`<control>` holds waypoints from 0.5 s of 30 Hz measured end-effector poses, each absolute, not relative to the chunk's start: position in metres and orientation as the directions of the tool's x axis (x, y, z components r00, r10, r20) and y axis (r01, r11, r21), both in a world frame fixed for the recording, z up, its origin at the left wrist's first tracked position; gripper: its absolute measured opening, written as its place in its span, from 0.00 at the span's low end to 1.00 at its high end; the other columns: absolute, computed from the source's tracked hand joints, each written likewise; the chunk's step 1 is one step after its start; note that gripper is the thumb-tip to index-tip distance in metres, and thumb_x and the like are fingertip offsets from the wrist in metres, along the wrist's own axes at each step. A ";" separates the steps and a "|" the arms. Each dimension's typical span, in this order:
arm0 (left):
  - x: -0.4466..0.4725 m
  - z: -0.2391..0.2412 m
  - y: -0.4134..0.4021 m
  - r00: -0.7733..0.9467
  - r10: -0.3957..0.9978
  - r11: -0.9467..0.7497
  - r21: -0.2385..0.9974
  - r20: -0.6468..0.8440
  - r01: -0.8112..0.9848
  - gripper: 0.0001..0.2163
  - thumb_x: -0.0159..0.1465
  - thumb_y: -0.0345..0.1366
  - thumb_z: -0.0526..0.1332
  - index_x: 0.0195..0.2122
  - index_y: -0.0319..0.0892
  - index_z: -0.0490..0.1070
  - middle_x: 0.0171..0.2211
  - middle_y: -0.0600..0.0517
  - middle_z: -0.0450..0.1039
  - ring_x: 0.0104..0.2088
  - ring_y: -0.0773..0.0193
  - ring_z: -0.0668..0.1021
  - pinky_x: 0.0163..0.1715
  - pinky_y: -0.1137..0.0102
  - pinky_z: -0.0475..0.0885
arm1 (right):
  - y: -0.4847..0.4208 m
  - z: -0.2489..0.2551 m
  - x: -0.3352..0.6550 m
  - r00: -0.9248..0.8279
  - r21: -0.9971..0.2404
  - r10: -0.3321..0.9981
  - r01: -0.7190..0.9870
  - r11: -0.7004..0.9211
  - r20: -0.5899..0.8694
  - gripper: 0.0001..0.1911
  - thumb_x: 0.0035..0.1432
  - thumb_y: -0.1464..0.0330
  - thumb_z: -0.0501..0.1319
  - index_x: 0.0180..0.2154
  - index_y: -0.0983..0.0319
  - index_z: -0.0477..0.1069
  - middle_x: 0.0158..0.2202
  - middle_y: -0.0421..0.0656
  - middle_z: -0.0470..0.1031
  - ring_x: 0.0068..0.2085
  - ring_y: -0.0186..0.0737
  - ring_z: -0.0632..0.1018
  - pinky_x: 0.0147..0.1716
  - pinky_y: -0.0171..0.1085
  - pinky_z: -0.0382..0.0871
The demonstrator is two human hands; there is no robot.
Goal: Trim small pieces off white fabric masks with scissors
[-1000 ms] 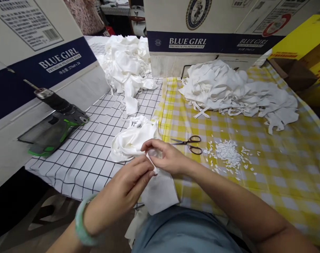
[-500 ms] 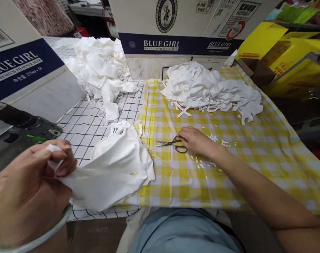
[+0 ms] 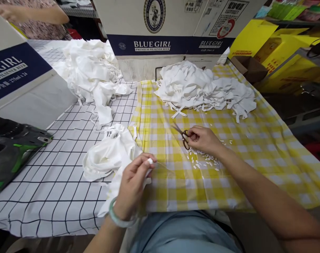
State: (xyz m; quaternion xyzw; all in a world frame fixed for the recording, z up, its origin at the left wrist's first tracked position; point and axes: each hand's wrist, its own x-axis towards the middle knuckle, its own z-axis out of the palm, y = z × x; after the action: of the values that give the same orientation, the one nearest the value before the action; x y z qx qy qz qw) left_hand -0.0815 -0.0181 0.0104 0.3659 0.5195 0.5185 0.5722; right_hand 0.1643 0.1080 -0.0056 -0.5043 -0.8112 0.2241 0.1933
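My left hand [image 3: 135,181], with a pale green bangle at the wrist, pinches the end of a white cloth piece [image 3: 114,188] at the table's near side. The rest of that cloth trails under and behind the hand. In my right hand [image 3: 205,140] is a pair of scissors [image 3: 185,136] with dark handles, its blades pointing up and left, slightly apart. Small white snippets [image 3: 202,160] lie scattered below the right hand. Just beyond my left hand rests a loose heap of white cloth pieces [image 3: 111,149].
Two larger white cloth piles, one at back left [image 3: 88,66] and one at back right [image 3: 194,84], stand before a beer carton [image 3: 149,45]. A dark power tool [image 3: 20,147] is at far left. A person's arm [image 3: 44,14] shows behind. Yellow bags [image 3: 289,56] stand right.
My left hand has come in to the right with the cloth end, near the middle. My right hand has lifted the scissors and turned their blades upward. A person's arm appears at top left.
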 end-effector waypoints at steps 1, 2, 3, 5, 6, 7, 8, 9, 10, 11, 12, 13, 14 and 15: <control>-0.070 0.006 -0.014 -0.018 0.979 0.194 0.958 -0.202 -0.210 0.10 0.66 0.39 0.59 0.30 0.40 0.72 0.40 0.49 0.70 0.29 0.69 0.67 0.29 0.73 0.65 | 0.099 -0.008 0.162 -0.370 -0.635 0.924 0.693 0.342 0.094 0.04 0.54 0.68 0.61 0.33 0.62 0.71 0.29 0.42 0.73 0.28 0.36 0.72 0.29 0.35 0.67; -0.059 0.002 -0.008 0.037 0.983 0.185 0.960 -0.181 -0.210 0.11 0.67 0.39 0.58 0.30 0.40 0.71 0.42 0.48 0.71 0.30 0.68 0.67 0.31 0.72 0.66 | 0.088 -0.011 0.156 -0.324 -0.742 0.942 0.611 0.276 0.084 0.07 0.54 0.66 0.62 0.36 0.62 0.71 0.30 0.42 0.74 0.28 0.36 0.73 0.29 0.36 0.69; -0.049 -0.001 -0.003 0.082 0.985 0.169 0.962 -0.155 -0.215 0.12 0.67 0.40 0.58 0.30 0.40 0.71 0.43 0.47 0.71 0.30 0.68 0.67 0.32 0.71 0.67 | 0.078 -0.014 0.149 -0.282 -0.856 0.958 0.481 0.191 0.056 0.10 0.53 0.64 0.64 0.37 0.61 0.71 0.32 0.42 0.75 0.30 0.37 0.75 0.30 0.36 0.70; -0.032 -0.004 0.007 0.129 0.986 0.133 0.964 -0.105 -0.229 0.12 0.67 0.41 0.57 0.29 0.40 0.70 0.42 0.47 0.71 0.31 0.67 0.68 0.34 0.71 0.67 | 0.059 -0.020 0.133 -0.209 -0.990 0.977 0.139 -0.007 -0.036 0.15 0.48 0.63 0.68 0.39 0.60 0.71 0.34 0.42 0.77 0.34 0.38 0.77 0.36 0.37 0.73; -0.027 -0.005 0.011 0.132 0.987 0.120 0.965 -0.091 -0.232 0.12 0.67 0.41 0.57 0.29 0.40 0.70 0.40 0.48 0.70 0.31 0.67 0.69 0.34 0.70 0.67 | 0.052 -0.022 0.125 -0.183 -0.996 0.980 -0.009 -0.087 -0.083 0.17 0.47 0.63 0.69 0.39 0.60 0.71 0.35 0.42 0.78 0.36 0.39 0.78 0.38 0.38 0.74; -0.023 -0.006 0.014 0.129 0.988 0.112 0.966 -0.083 -0.232 0.12 0.67 0.41 0.57 0.30 0.40 0.71 0.39 0.48 0.70 0.33 0.66 0.69 0.35 0.71 0.67 | 0.046 -0.023 0.120 -0.174 -0.983 0.977 -0.113 -0.146 -0.125 0.17 0.48 0.63 0.68 0.41 0.59 0.71 0.36 0.42 0.78 0.38 0.39 0.78 0.40 0.39 0.74; -0.021 -0.006 0.016 0.128 0.989 0.108 0.968 -0.081 -0.227 0.12 0.67 0.41 0.57 0.30 0.40 0.71 0.39 0.49 0.69 0.34 0.65 0.70 0.35 0.71 0.67 | 0.041 -0.024 0.117 -0.189 -0.960 0.969 -0.196 -0.198 -0.161 0.18 0.49 0.64 0.67 0.43 0.59 0.71 0.38 0.43 0.78 0.39 0.39 0.78 0.42 0.39 0.74; -0.020 -0.006 0.017 0.134 0.988 0.111 0.969 -0.082 -0.222 0.12 0.67 0.41 0.57 0.30 0.41 0.71 0.39 0.48 0.69 0.36 0.64 0.71 0.36 0.71 0.68 | 0.038 -0.023 0.117 -0.230 -0.932 0.955 -0.266 -0.246 -0.186 0.19 0.50 0.65 0.65 0.46 0.58 0.72 0.40 0.43 0.78 0.41 0.39 0.78 0.44 0.40 0.73; -0.019 -0.006 0.016 0.141 0.986 0.113 0.969 -0.083 -0.221 0.11 0.67 0.40 0.57 0.30 0.41 0.72 0.40 0.48 0.70 0.38 0.63 0.72 0.37 0.71 0.68 | 0.035 -0.022 0.119 -0.288 -0.901 0.937 -0.322 -0.289 -0.198 0.20 0.51 0.66 0.63 0.48 0.58 0.72 0.43 0.44 0.78 0.43 0.40 0.78 0.46 0.42 0.73; -0.019 -0.005 0.016 0.147 0.986 0.114 0.969 -0.082 -0.220 0.11 0.67 0.40 0.57 0.31 0.41 0.72 0.41 0.48 0.70 0.41 0.62 0.72 0.39 0.70 0.69 | 0.034 -0.021 0.122 -0.347 -0.874 0.917 -0.359 -0.326 -0.199 0.22 0.51 0.67 0.62 0.50 0.58 0.71 0.44 0.45 0.77 0.44 0.40 0.78 0.48 0.43 0.72; -0.019 -0.003 0.015 0.147 0.986 0.108 0.971 -0.077 -0.215 0.11 0.67 0.40 0.57 0.32 0.41 0.73 0.43 0.47 0.70 0.44 0.60 0.73 0.43 0.69 0.69 | 0.032 -0.020 0.126 -0.385 -0.857 0.901 -0.377 -0.351 -0.200 0.23 0.50 0.68 0.62 0.50 0.58 0.71 0.45 0.45 0.77 0.45 0.40 0.77 0.49 0.43 0.71; -0.020 -0.001 0.014 0.134 0.989 0.093 0.976 -0.068 -0.195 0.11 0.67 0.40 0.57 0.32 0.41 0.74 0.45 0.47 0.70 0.48 0.59 0.72 0.47 0.68 0.68 | 0.032 -0.020 0.130 -0.393 -0.853 0.897 -0.378 -0.358 -0.203 0.22 0.50 0.69 0.62 0.49 0.58 0.71 0.44 0.44 0.76 0.44 0.40 0.77 0.48 0.42 0.71; -0.021 0.002 0.013 0.105 0.993 0.070 0.985 -0.054 -0.155 0.11 0.67 0.39 0.57 0.32 0.42 0.75 0.46 0.47 0.69 0.52 0.58 0.71 0.51 0.67 0.67 | 0.032 -0.020 0.134 -0.366 -0.862 0.907 -0.367 -0.348 -0.210 0.19 0.50 0.69 0.64 0.46 0.57 0.71 0.42 0.43 0.75 0.42 0.39 0.77 0.46 0.41 0.71; -0.024 0.006 0.012 0.062 0.997 0.042 0.994 -0.036 -0.097 0.10 0.67 0.39 0.58 0.32 0.42 0.75 0.46 0.47 0.69 0.53 0.58 0.70 0.54 0.67 0.65 | 0.032 -0.020 0.137 -0.319 -0.879 0.921 -0.342 -0.332 -0.224 0.17 0.50 0.68 0.66 0.43 0.57 0.70 0.39 0.41 0.74 0.40 0.37 0.76 0.44 0.39 0.71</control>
State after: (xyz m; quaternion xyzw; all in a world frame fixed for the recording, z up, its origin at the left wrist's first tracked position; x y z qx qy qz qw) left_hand -0.0236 0.0120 0.0061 0.4798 0.4691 0.4989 0.5485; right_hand 0.1374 0.0317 -0.0201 -0.3849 -0.3760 0.7198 0.4386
